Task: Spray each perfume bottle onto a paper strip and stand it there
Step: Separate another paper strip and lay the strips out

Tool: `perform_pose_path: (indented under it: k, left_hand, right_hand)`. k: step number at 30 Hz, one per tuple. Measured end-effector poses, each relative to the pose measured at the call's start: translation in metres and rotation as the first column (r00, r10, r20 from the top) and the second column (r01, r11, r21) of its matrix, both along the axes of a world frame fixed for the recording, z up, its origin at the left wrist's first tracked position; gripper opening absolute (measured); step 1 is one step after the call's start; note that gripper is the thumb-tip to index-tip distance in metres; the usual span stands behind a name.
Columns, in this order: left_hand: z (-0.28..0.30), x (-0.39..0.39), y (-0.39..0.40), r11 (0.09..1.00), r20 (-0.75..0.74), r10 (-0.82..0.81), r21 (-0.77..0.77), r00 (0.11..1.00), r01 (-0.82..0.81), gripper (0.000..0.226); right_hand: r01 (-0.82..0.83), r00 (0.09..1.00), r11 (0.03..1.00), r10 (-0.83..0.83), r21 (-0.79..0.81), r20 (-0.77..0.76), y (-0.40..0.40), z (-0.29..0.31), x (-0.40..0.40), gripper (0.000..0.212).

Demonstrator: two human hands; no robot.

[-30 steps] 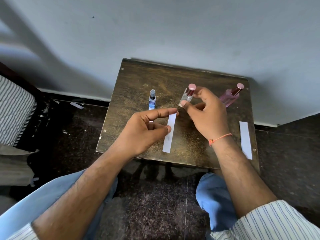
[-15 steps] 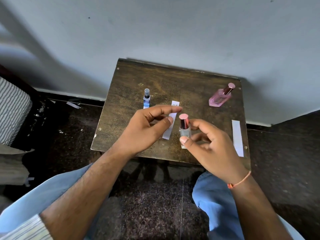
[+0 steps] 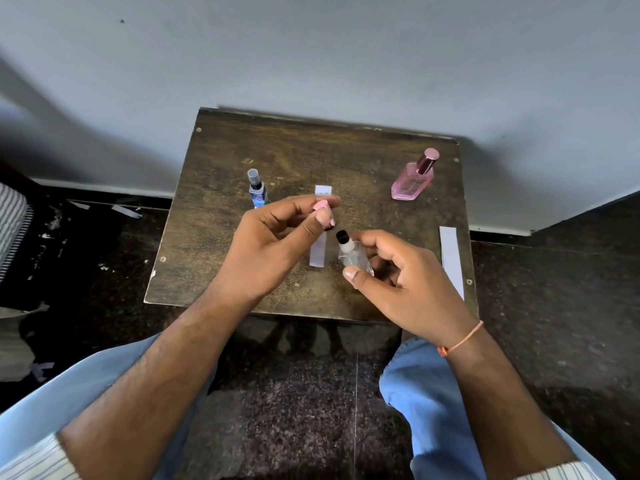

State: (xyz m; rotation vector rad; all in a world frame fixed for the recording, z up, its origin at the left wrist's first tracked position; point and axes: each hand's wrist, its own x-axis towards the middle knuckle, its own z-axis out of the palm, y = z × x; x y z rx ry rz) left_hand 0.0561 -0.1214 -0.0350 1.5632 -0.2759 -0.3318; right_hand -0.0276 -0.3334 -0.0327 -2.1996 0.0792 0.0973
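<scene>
My right hand [image 3: 407,282] grips a small clear perfume bottle [image 3: 353,256] with its black nozzle bare, tilted over the near middle of the small wooden table [image 3: 311,154]. My left hand [image 3: 277,240] pinches the bottle's pink cap [image 3: 323,207] between thumb and fingers, just above and left of the nozzle. A white paper strip [image 3: 320,249] lies under both hands, partly hidden. A small blue bottle [image 3: 257,188] stands upright on the far end of another strip at the left, which it mostly hides. A pink bottle [image 3: 414,178] stands at the far right. A bare strip [image 3: 450,259] lies along the right edge.
The table stands against a pale wall [image 3: 311,57]. Dark stone floor [image 3: 554,306] surrounds it, with paper scraps [image 3: 126,211] to the left. My knees in blue trousers [image 3: 415,393] are just below the table's near edge.
My right hand brought the clear bottle from the far middle toward me. My left hand pulled the pink cap off it, leaving the black nozzle exposed.
</scene>
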Motion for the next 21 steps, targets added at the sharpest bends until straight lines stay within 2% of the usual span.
perform_pose_path:
  k: [2, 3, 5, 7, 11, 13, 17, 19, 21]
  left_hand:
    - [0.0, 0.002, -0.001, 0.996, 0.025, 0.046, 0.078, 0.999, -0.048, 0.021]
    - [-0.001, 0.001, -0.001, 0.985, 0.082, 0.041, 0.166, 0.996, -0.054, 0.021]
    - [-0.005, -0.002, 0.0, 0.916, 0.284, -0.034, 0.393, 0.958, -0.084, 0.024]
    - [-0.01, -0.006, -0.001, 0.841, 0.428, -0.163, 0.532, 0.889, -0.102, 0.027]
    - [-0.023, -0.007, 0.001, 0.697, 0.416, -0.405, 0.717, 0.814, -0.02, 0.038]
    - [-0.024, -0.008, 0.002, 0.644, 0.397, -0.451, 0.765, 0.8, -0.017, 0.043]
    - [-0.019, -0.009, 0.006, 0.653, 0.387, -0.417, 0.757, 0.823, -0.025, 0.048]
    - [-0.02, -0.007, 0.01, 0.667, 0.369, -0.401, 0.745, 0.838, -0.008, 0.051]
    - [-0.02, -0.007, 0.012, 0.68, 0.353, -0.392, 0.733, 0.849, 0.01, 0.055]
  right_hand:
    - [0.018, 1.0, 1.0, -0.018, 0.006, -0.001, -0.007, 0.0, -0.002, 0.035]
    - [0.026, 1.0, 1.0, -0.026, 0.013, 0.0, -0.01, 0.0, -0.003, 0.035]
    - [0.042, 0.999, 0.999, -0.042, 0.026, 0.009, -0.015, 0.002, -0.004, 0.034]
    - [0.065, 0.998, 0.997, -0.066, 0.03, 0.02, -0.017, 0.003, -0.004, 0.033]
    - [0.098, 0.995, 0.994, -0.1, 0.047, 0.027, -0.018, 0.006, -0.003, 0.034]
    - [0.105, 0.994, 0.992, -0.107, 0.065, 0.016, -0.018, 0.006, -0.003, 0.034]
    - [0.116, 0.993, 0.986, -0.116, 0.121, -0.006, -0.017, 0.004, -0.001, 0.032]
    - [0.136, 0.99, 0.961, -0.126, 0.24, -0.058, -0.016, 0.007, 0.001, 0.028]
    - [0.186, 0.981, 0.886, -0.142, 0.424, -0.134, -0.013, 0.011, 0.004, 0.025]
